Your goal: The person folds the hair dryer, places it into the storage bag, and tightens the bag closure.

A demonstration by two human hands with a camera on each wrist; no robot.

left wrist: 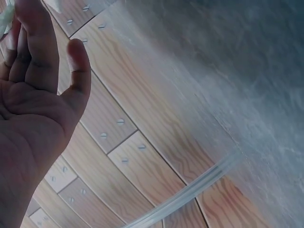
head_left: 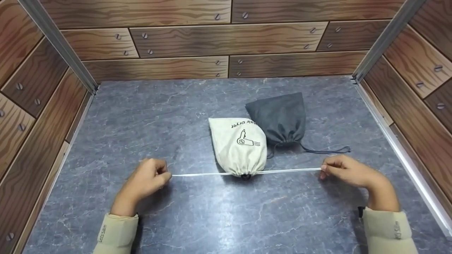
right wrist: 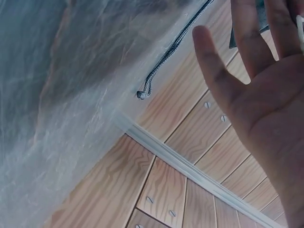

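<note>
A cream drawstring bag (head_left: 233, 148) printed with a hair dryer picture lies mid-table, its gathered mouth toward me. White cord (head_left: 201, 174) runs out from both sides of that mouth, stretched straight. My left hand (head_left: 146, 178) pinches the cord's left end, and my right hand (head_left: 349, 171) pinches the right end. The bag's mouth is drawn into tight folds, with a dark opening at its middle. In the right wrist view, a bit of white cord (right wrist: 300, 28) shows by the fingers at the frame's edge.
A dark grey drawstring bag (head_left: 282, 116) lies behind and to the right, partly under the cream one. Its knotted dark cord (head_left: 326, 151) trails right, close to my right hand. Wood-patterned walls (head_left: 226, 40) enclose the marbled table (head_left: 148, 116) at the back and sides.
</note>
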